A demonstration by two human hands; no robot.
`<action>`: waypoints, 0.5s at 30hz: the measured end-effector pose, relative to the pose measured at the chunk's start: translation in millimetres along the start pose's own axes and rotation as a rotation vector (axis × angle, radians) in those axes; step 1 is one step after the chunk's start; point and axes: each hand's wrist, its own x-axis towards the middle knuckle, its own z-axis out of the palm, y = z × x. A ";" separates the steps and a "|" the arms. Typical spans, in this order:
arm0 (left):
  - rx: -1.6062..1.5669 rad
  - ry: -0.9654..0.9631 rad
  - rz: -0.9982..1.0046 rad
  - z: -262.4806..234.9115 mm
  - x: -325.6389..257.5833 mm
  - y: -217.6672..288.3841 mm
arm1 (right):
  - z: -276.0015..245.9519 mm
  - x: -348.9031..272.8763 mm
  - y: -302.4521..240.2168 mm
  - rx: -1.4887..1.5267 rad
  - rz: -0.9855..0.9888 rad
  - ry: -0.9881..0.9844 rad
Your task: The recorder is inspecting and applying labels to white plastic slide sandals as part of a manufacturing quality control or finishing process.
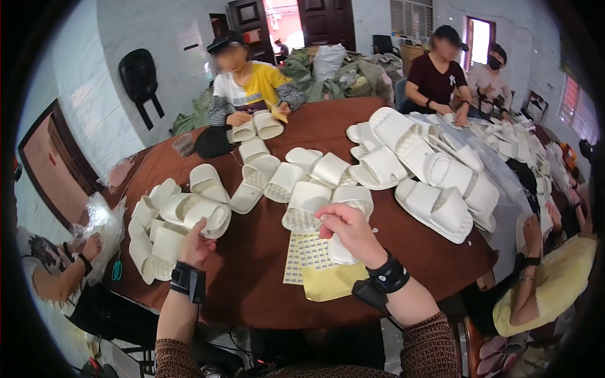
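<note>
White slipper (340, 253), R hand (343, 228) hiding pt., grip unclear

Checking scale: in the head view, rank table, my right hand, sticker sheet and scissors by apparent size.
1. Table
2. Right hand and sticker sheet: unsure, sheet partly covered
3. Scissors

Dressed in a brown knit top (334, 372), bumpy and speckled, with a left sleeve (175, 359) and a right sleeve (430, 345) ending before the wrists. Wearing a black left wristband (181, 276) and black right wristband (389, 275), both with chunky dark boxes (369, 294).
</note>
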 end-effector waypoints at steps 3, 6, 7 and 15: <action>-0.037 -0.019 0.069 7.4 -11.7 7.8 | -0.4 1.8 1.2 -0.004 -0.023 -0.001; -0.124 -0.137 0.183 20.3 -39.3 10.0 | -1.3 1.0 1.5 0.018 -0.016 0.004; -0.105 -0.169 0.196 24.2 -51.7 10.1 | -1.6 0.9 1.5 0.016 -0.021 -0.010; -0.013 -0.270 0.285 58.8 -149.4 -20.6 | -1.2 2.9 6.4 0.113 -0.003 -0.082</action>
